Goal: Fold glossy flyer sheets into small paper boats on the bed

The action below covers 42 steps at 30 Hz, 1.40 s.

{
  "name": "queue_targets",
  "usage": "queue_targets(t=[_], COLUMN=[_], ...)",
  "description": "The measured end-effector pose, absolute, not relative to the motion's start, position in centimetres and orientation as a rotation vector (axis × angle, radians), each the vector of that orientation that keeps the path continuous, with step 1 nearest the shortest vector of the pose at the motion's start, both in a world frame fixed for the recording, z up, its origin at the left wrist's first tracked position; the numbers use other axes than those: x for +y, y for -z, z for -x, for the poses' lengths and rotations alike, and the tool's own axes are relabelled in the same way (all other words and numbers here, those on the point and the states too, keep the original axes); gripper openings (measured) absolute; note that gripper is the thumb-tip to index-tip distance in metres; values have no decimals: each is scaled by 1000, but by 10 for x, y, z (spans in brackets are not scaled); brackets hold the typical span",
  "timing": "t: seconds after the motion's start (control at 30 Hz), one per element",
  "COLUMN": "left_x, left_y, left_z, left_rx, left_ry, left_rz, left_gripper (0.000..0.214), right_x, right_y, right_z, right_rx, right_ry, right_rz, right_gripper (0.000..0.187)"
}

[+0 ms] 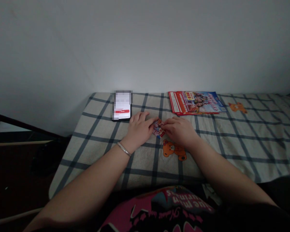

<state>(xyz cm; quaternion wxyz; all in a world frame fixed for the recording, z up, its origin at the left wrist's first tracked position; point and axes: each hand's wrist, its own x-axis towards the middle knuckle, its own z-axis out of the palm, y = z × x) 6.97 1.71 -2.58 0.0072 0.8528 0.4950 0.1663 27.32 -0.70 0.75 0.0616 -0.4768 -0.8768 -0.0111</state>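
A small folded piece of printed paper (pixel 157 131), blue, red and white, lies on the checked cloth between my hands. My left hand (pixel 139 130) holds its left side, the forefinger reaching to its top edge and the other fingers spread over the cloth. At the paper's right side my right hand (pixel 180 130) pinches it with thumb and fingertips, the remaining fingers curled in. The fingertips partly cover the paper. A silver bangle (pixel 124 149) circles my left wrist.
A phone (pixel 122 108) with a lit, partly blurred screen lies beyond my left hand. Several printed flyers (pixel 197 102) are stacked near the wall, behind my right hand. The checked cloth (pixel 91 145) bears printed bears. A dark gap drops off at the left edge.
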Motion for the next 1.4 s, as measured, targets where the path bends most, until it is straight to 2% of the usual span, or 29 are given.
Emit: queue_targets(t=[0.83,1.23,1.4], left_x=[21,21,20], left_y=[26,22,25], left_z=[-54,-56,-57], left_rx=[1380,1380,1383], left_ry=[-374,-373,-445], left_rz=[-2844,-2842,-2828], left_gripper=[49,49,48], right_x=[-7,-9,-3], right_y=[-13,-23,-9], right_z=[-285,-286,-284], right_rx=[-2554,-2534,-2431], right_ry=[-4,-73,-120], right_rz=[1723,1870,1862], right_gripper=[23,23,22])
